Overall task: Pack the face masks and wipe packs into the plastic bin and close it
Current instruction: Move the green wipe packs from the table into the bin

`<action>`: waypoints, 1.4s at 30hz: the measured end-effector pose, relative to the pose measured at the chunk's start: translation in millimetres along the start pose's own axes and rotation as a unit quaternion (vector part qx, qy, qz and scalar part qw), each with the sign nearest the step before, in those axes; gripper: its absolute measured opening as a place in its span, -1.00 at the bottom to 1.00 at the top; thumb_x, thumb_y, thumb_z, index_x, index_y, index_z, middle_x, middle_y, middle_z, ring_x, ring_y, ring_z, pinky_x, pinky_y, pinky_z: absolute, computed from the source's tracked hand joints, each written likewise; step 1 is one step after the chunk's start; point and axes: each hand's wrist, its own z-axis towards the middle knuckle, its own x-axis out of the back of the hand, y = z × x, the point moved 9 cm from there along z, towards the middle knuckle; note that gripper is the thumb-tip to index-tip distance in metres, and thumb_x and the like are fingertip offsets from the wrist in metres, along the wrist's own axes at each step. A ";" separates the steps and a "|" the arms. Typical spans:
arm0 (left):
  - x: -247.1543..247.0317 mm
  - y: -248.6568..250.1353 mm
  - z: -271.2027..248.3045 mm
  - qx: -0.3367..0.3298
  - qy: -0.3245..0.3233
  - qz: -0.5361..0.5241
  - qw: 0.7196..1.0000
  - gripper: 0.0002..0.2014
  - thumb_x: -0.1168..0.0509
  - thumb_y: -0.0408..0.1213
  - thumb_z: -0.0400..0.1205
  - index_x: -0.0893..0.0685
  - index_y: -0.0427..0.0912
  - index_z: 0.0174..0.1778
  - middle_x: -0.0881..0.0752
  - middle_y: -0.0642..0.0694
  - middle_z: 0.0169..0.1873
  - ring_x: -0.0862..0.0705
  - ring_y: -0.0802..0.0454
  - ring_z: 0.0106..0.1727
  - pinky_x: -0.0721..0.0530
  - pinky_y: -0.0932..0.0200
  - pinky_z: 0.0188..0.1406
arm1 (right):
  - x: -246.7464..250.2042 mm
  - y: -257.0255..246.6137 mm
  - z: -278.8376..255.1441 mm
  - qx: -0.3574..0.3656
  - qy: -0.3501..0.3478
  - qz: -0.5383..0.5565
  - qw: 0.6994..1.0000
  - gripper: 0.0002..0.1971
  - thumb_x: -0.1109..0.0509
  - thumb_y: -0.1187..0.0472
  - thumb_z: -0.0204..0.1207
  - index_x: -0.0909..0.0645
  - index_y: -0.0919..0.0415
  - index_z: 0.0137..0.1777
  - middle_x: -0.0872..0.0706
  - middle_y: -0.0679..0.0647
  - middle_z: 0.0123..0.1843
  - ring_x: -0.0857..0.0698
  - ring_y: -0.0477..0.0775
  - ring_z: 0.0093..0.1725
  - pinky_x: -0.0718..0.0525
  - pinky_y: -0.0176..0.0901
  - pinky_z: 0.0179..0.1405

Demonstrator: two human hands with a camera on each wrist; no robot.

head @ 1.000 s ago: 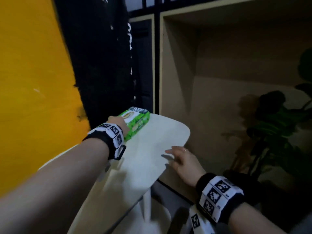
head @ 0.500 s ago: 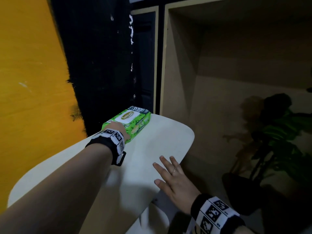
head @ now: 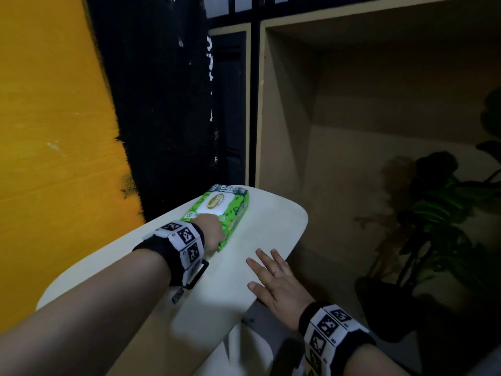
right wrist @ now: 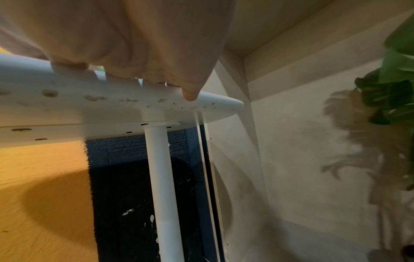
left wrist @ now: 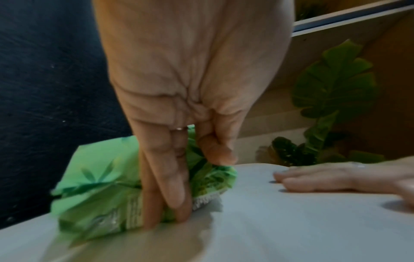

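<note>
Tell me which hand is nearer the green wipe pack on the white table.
Left. The left hand grips the green wipe pack's near end; the right hand lies flat on the white table, apart from it.

Dim room; a white bench on a white pole leg — behind it an orange wall, a black panel; right of it a beige shelf unit and a potted plant.

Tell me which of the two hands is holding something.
The left hand: it grips the near end of the green wipe pack. The right hand only lies flat on the white table.
</note>
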 end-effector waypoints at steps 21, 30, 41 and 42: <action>-35.3 130.1 -99.8 -0.302 -0.093 -0.072 0.946 -0.55 -0.27 -0.20 0.65 -0.46 -0.05 -0.62 -0.46 -0.01 -0.61 -0.42 0.11 -0.49 -0.40 0.21 -0.33 | 45.6 167.4 -139.9 -0.269 0.229 0.683 0.639 -0.22 0.01 -0.51 0.38 -0.71 0.15 0.01 -0.85 0.16 -0.25 -0.81 0.18 -0.24 -0.74 -0.01 -0.21; -129.9 219.8 -98.1 -0.412 -0.117 0.125 0.895 -0.61 -0.17 -0.13 0.70 -0.66 -0.45 -0.14 -0.69 -0.40 -0.06 -0.67 -0.29 0.01 -0.60 -0.07 0.09 | -0.7 227.4 -249.7 -0.382 0.153 0.605 0.682 -0.71 -0.33 0.16 0.52 -0.63 0.37 0.11 -0.83 0.16 -0.39 -0.81 0.06 -0.45 -0.77 -0.18 -0.49; -275.7 282.5 -86.4 -0.428 -0.202 0.195 0.859 -0.59 -0.12 -0.14 0.73 -0.72 -0.42 0.02 -0.70 -0.35 0.09 -0.65 -0.25 0.18 -0.54 -0.01 0.14 | -84.2 287.4 -319.3 -0.379 0.124 0.646 0.651 -0.05 -0.81 0.06 -0.55 -0.68 0.27 0.01 -0.86 0.12 -0.21 -0.84 0.08 -0.22 -0.81 -0.06 -0.22; -288.8 284.4 -86.9 -0.421 -0.208 0.202 0.859 -0.59 -0.11 -0.13 0.73 -0.71 -0.42 0.05 -0.70 -0.33 0.12 -0.64 -0.23 0.20 -0.54 0.00 0.16 | -90.8 293.1 -323.8 -0.386 0.134 0.642 0.649 -0.02 -0.81 0.06 -0.57 -0.66 0.28 0.03 -0.87 0.10 -0.22 -0.84 0.09 -0.20 -0.81 -0.04 -0.19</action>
